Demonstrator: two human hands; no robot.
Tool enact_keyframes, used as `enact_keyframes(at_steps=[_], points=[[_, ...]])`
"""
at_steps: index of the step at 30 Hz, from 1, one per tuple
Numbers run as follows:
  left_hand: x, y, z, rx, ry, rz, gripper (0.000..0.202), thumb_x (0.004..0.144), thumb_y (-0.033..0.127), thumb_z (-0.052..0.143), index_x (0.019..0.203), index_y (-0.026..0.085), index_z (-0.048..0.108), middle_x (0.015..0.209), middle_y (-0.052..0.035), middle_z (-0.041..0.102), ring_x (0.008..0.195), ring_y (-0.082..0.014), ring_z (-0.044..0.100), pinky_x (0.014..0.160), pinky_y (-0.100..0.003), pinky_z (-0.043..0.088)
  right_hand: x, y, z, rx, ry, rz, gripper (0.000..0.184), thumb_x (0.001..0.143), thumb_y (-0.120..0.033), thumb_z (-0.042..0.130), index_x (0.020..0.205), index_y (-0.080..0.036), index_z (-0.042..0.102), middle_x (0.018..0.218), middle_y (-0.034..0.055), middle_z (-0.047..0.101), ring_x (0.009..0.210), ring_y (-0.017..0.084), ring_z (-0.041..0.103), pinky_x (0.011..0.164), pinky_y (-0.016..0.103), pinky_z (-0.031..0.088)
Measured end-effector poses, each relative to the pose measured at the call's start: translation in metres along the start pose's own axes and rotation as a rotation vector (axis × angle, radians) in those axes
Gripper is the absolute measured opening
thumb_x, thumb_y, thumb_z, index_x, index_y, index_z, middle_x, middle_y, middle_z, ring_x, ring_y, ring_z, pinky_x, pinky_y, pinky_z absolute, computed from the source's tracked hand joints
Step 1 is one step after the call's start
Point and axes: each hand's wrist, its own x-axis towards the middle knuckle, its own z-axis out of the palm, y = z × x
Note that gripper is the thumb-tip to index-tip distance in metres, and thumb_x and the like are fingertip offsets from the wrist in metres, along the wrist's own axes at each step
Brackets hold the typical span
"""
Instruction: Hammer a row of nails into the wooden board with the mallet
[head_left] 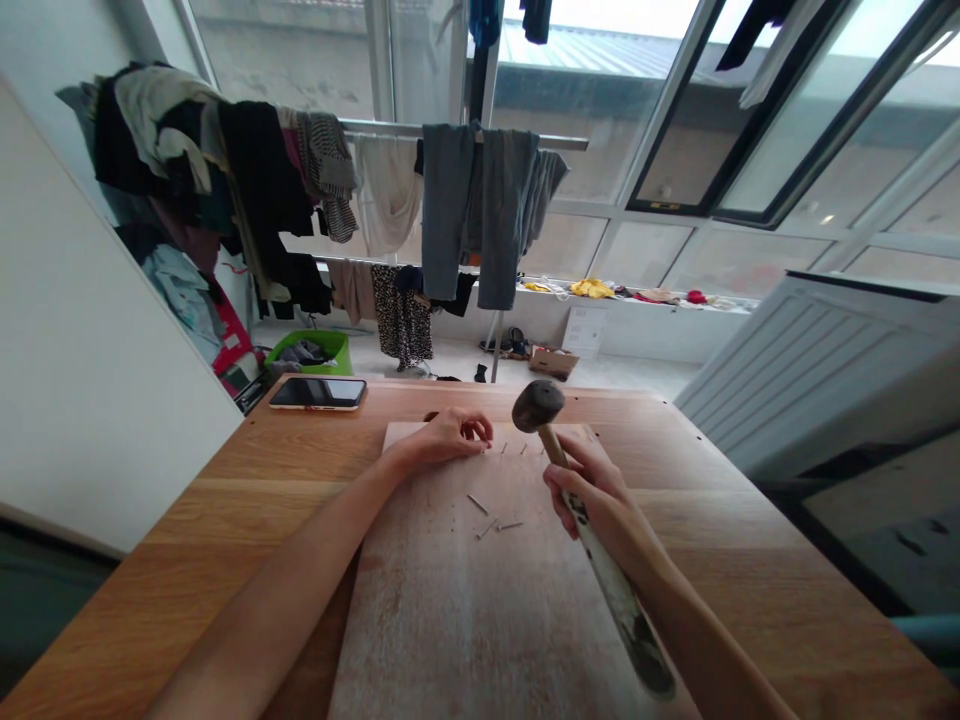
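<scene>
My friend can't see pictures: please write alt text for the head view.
A person's right hand grips a mallet while the left hand is beside a row of standing nails on a wooden board. Three loose nails lie there too; a phone lies on the table, at far left.

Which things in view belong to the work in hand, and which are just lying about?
Part of the work:
mallet, held in the right hand
standing nails, left hand at their row
loose nails
board under the nails

Lying about:
phone on the table
green tub
hanging laundry
cardboard box
</scene>
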Motion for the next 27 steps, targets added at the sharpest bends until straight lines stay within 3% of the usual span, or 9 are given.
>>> enact_keyframes(at_steps=[5,12,18,27], points=[[0.000,-0.005,0.002,-0.021,-0.011,0.026,0.013,0.073,0.014,0.066,0.086,0.013,0.066,0.076,-0.0004,0.066,0.066,-0.0095,0.057,0.059,-0.019,0.041,0.004,-0.010,0.015,-0.015,-0.021,0.006,0.051,0.079,-0.033,0.058,0.127,-0.015,0.057,0.063,-0.0064,0.049,0.036,0.008,0.045,0.031,0.020,0.035],[0.000,-0.007,-0.001,0.003,-0.009,0.026,0.028,0.072,0.011,0.066,0.100,0.013,0.064,0.081,-0.0021,0.070,0.068,-0.0114,0.060,0.062,-0.021,0.043,0.010,0.016,0.027,0.018,-0.073,0.023,0.053,0.080,-0.036,0.058,0.129,-0.014,0.056,0.060,-0.0079,0.048,0.035,0.007,0.043,0.030,0.019,0.036],[0.004,-0.012,0.000,-0.018,0.009,0.097,0.026,0.066,0.006,0.061,0.091,0.013,0.063,0.078,0.0004,0.066,0.068,-0.0110,0.057,0.063,-0.021,0.042,0.007,0.025,0.029,0.027,-0.128,0.044,0.058,0.080,-0.036,0.059,0.135,-0.016,0.053,0.061,-0.0087,0.048,0.032,0.006,0.043,0.029,0.019,0.033],[0.005,-0.011,0.001,0.000,-0.010,0.083,0.022,0.065,0.008,0.060,0.086,0.013,0.063,0.074,0.0017,0.059,0.065,-0.0106,0.051,0.059,-0.021,0.038,0.004,0.028,0.031,0.033,-0.130,0.038,0.056,0.083,-0.035,0.058,0.135,-0.014,0.052,0.061,-0.0089,0.047,0.034,0.006,0.043,0.030,0.018,0.035]])
